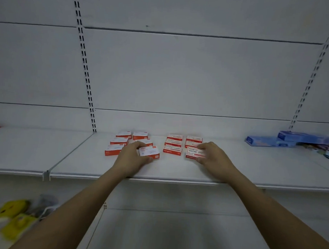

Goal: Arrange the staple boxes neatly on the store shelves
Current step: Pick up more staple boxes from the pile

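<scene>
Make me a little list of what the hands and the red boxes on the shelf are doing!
left hand: gripping a tilted red box
right hand: resting on the front right box
left group of boxes: crooked, uneven
right group of boxes: two tidy columns
shelf: white
blue packs: stacked at far right

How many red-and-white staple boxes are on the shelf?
12 visible: six in the left cluster, one under the left hand; six in the right block, one under the right hand. None seems hidden.
</scene>
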Demonstrator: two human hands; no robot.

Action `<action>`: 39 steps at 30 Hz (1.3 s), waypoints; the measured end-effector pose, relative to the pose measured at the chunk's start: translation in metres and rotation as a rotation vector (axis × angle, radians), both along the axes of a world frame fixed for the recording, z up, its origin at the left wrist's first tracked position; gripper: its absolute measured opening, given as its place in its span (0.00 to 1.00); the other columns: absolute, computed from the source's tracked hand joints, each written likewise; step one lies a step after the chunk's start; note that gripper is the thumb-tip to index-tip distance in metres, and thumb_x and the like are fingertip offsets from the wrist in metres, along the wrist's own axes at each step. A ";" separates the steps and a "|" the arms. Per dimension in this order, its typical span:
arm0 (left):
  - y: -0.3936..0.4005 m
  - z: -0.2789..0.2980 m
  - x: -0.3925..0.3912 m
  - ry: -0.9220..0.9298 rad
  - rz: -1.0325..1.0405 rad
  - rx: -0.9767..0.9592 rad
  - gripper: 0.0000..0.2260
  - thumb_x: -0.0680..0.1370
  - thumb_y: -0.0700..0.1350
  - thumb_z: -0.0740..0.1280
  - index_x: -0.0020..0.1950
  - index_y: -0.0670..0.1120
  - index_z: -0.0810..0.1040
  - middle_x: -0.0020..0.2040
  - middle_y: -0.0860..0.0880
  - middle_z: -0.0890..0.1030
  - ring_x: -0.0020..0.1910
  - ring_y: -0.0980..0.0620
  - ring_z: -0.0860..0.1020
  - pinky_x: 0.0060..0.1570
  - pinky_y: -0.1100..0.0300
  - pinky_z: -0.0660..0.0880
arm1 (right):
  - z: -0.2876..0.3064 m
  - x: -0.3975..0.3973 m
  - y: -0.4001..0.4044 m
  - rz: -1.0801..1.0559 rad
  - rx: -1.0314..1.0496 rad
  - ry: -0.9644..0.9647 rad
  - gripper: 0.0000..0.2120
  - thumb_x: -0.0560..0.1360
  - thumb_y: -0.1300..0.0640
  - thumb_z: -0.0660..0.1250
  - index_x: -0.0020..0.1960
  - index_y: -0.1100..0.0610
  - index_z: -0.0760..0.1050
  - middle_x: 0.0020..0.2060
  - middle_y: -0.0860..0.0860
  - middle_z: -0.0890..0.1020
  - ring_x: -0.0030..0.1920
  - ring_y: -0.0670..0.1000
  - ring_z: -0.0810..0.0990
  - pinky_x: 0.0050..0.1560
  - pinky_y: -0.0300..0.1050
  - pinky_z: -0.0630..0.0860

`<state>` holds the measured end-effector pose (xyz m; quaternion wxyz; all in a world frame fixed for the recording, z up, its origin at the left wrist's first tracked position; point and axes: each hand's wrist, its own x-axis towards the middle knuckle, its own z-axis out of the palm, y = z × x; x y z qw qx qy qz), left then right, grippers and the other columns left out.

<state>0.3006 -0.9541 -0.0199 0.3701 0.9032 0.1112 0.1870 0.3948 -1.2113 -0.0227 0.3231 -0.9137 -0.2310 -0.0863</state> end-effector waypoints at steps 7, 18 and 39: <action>0.006 -0.011 0.020 0.086 0.050 0.298 0.25 0.75 0.58 0.68 0.70 0.51 0.71 0.69 0.51 0.73 0.64 0.51 0.73 0.57 0.57 0.72 | -0.009 0.027 0.004 -0.051 -0.035 0.034 0.20 0.75 0.54 0.69 0.66 0.53 0.72 0.62 0.50 0.76 0.60 0.52 0.74 0.64 0.50 0.73; 0.014 -0.026 0.026 -0.038 -0.003 0.382 0.15 0.78 0.55 0.65 0.64 0.57 0.76 0.67 0.57 0.73 0.62 0.55 0.74 0.57 0.60 0.71 | -0.026 0.036 0.014 -0.028 0.045 -0.004 0.14 0.76 0.62 0.65 0.59 0.52 0.79 0.62 0.52 0.74 0.62 0.53 0.74 0.63 0.46 0.72; 0.013 -0.029 0.024 -0.067 0.090 0.312 0.16 0.78 0.49 0.66 0.67 0.53 0.75 0.67 0.54 0.75 0.63 0.52 0.75 0.60 0.55 0.73 | -0.028 0.036 0.014 -0.037 0.055 -0.001 0.15 0.76 0.64 0.64 0.61 0.56 0.78 0.61 0.54 0.76 0.61 0.54 0.75 0.64 0.46 0.71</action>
